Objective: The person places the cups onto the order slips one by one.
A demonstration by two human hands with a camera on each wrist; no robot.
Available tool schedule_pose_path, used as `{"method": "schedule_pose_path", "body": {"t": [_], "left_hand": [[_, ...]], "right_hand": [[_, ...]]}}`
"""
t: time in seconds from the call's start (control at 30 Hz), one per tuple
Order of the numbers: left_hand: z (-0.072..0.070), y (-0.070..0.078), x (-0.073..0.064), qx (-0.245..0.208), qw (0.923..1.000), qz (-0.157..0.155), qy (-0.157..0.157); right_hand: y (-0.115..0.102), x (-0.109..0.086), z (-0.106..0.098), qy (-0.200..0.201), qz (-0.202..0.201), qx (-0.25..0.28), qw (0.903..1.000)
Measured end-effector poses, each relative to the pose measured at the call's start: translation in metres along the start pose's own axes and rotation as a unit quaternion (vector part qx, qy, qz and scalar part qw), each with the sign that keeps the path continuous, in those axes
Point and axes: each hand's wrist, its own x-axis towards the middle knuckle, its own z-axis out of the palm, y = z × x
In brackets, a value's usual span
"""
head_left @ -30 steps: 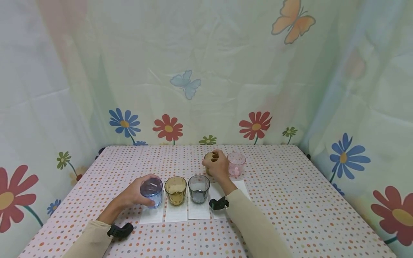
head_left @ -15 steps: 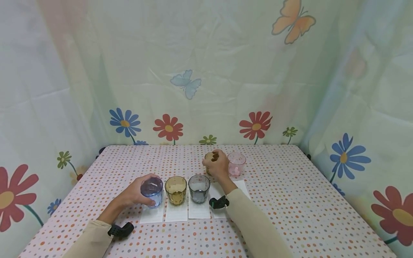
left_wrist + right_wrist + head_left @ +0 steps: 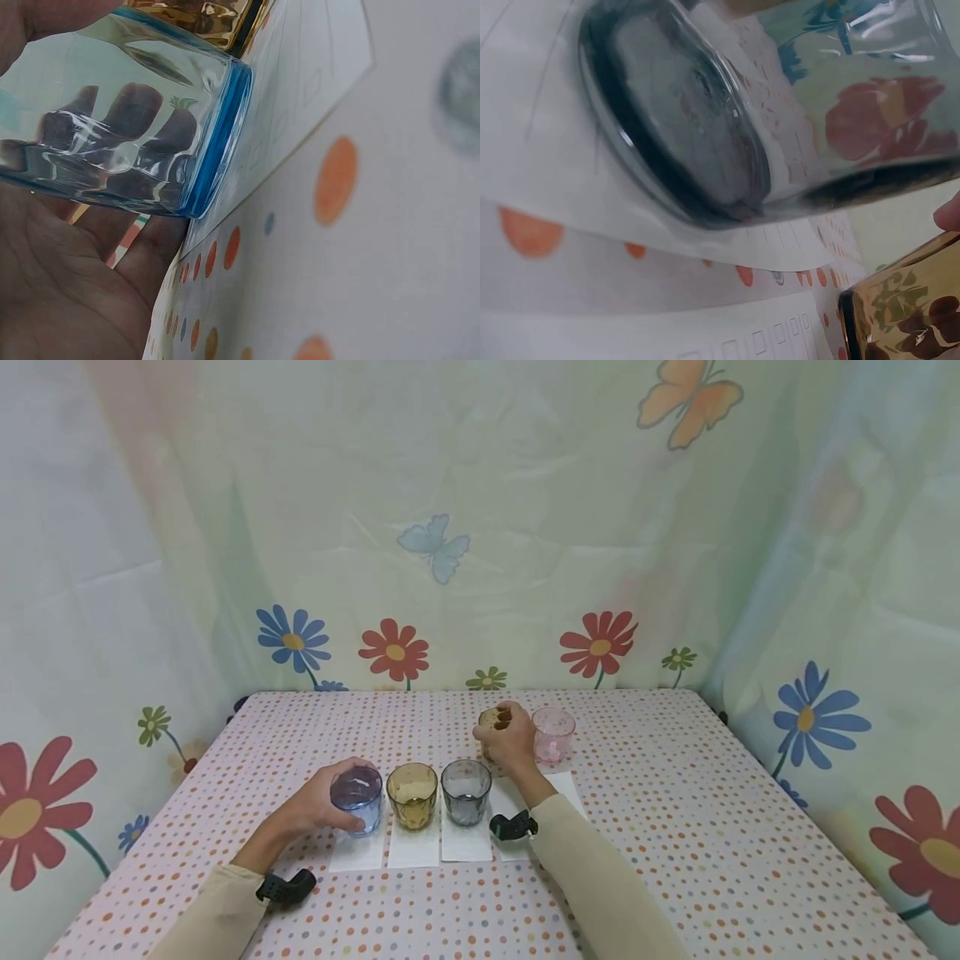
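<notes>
In the head view my left hand (image 3: 318, 797) holds a blue glass tumbler (image 3: 360, 797), thumb at the near side and fingers round the far side. The left wrist view shows the fingers through the clear wall of this blue tumbler (image 3: 217, 142), its base at a white paper sheet. Farther back, my right hand (image 3: 512, 739) grips an amber tumbler (image 3: 489, 720), partly hidden by the fingers. That same amber tumbler (image 3: 911, 319) appears at the right wrist view's lower corner, a fingertip (image 3: 949, 214) at its side.
A second amber tumbler (image 3: 412, 797) and a grey tumbler (image 3: 467, 793) stand right of the blue one, each on a white sheet (image 3: 467, 847). Another sheet (image 3: 566, 789) lies under the right wrist. Beside the right hand stands a pink tumbler (image 3: 553, 735). A dotted cloth (image 3: 660, 860) covers the table.
The head view has tilted slightly, so the scene sits a little higher and farther right. Both hands keep their hold, and the tumblers stay in place.
</notes>
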Motion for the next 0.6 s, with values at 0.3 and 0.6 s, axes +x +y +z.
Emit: {"method": "schedule_pose_path", "body": {"t": [0.3,0.6], "left_hand": [[0.0009,0.0020,-0.0003,-0.002,0.9999,-0.013,-0.002],[0.0005,-0.0009,0.0008,-0.002,1.0000,-0.006,-0.004]], "right_hand": [[0.0017,-0.0010,-0.0001,-0.005,0.014,-0.001,0.9999],[0.0007,-0.0022,-0.0019,-0.007,0.013,0.007,0.9999]]}}
